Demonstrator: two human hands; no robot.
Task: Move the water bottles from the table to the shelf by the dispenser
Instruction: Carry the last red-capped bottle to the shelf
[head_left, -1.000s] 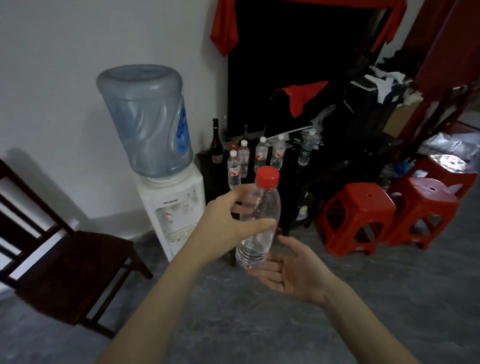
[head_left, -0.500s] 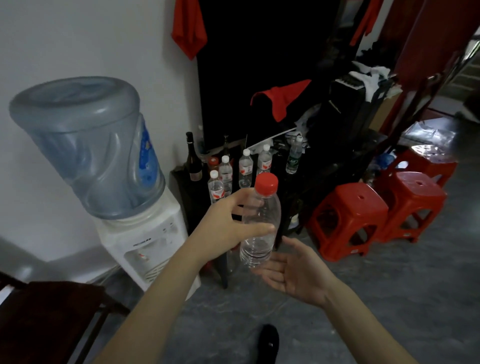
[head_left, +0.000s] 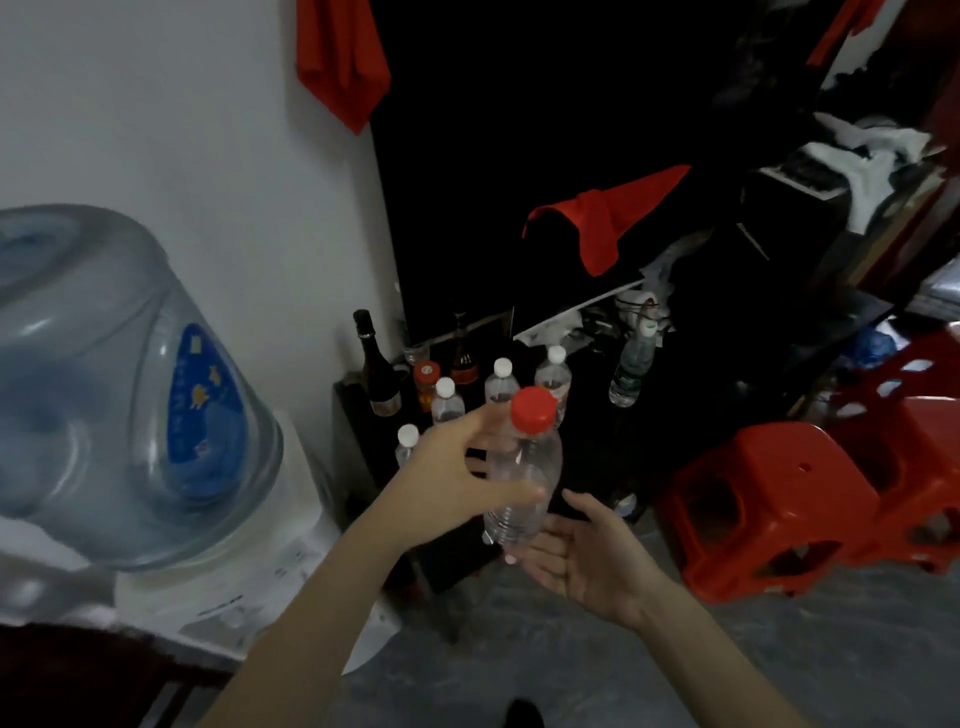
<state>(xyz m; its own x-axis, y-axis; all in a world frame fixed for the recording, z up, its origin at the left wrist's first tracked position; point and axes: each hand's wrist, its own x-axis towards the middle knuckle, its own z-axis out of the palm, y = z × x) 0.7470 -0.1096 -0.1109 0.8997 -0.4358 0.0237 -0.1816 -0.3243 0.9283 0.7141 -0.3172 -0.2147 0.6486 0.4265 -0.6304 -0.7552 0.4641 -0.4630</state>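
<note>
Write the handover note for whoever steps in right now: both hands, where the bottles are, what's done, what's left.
Left hand: grips the red-capped bottle round its middle, upright, in the air in front of the shelf.
Right hand: open, palm up, just under the bottle's base; holds nothing.
Shelf: dark, right of the water dispenser. Four white-capped water bottles already stand on it, with a dark glass bottle behind them.
Done: those four are placed.
Left: set the red-capped bottle down on the shelf. The table is out of view, so how many bottles remain there cannot be told.
</note>
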